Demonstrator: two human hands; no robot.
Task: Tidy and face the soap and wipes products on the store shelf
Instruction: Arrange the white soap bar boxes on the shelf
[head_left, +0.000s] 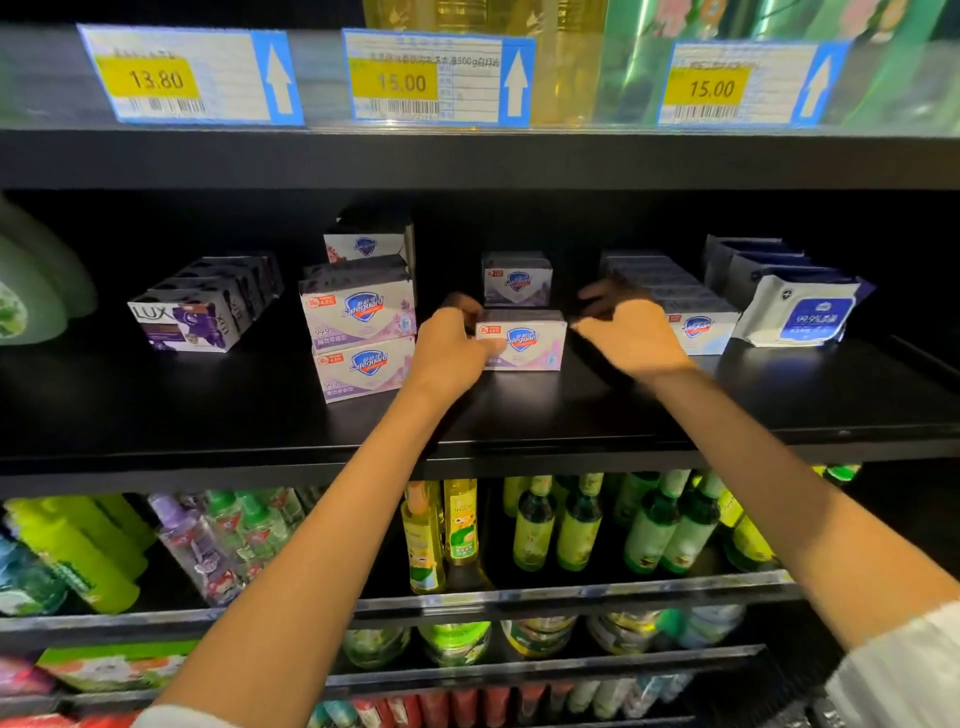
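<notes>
— How far along does the facing look?

— Partway, I'd judge. On the black shelf (467, 415), the Lux soap boxes (182, 325) sit toward the left end, angled and set back from the front edge. The stacked Safeguard soap boxes (363, 338) next to them are two high at the front, with more behind, and turned slightly off square.

— And the hands?

— Both are at the single Safeguard soap box (522, 340) near the middle of the shelf. The left hand (449, 348) has its fingers curled at the box's left end, touching it. The right hand (631, 332) hovers just off the box's right end, fingers loosely bent; they are blurred, so I can't tell whether they touch anything.

— Anything behind it?

— Another Safeguard box (517, 280) sits further back toward the rear.

— What about the right end?

— A row of Safeguard boxes with a blue front (696, 330) runs front to back, and the wipes packs (797, 317) stand leaning beside them.

— So what is left?

— Most rows are well behind the front edge, so pulling forward and squaring appears outstanding.
</notes>
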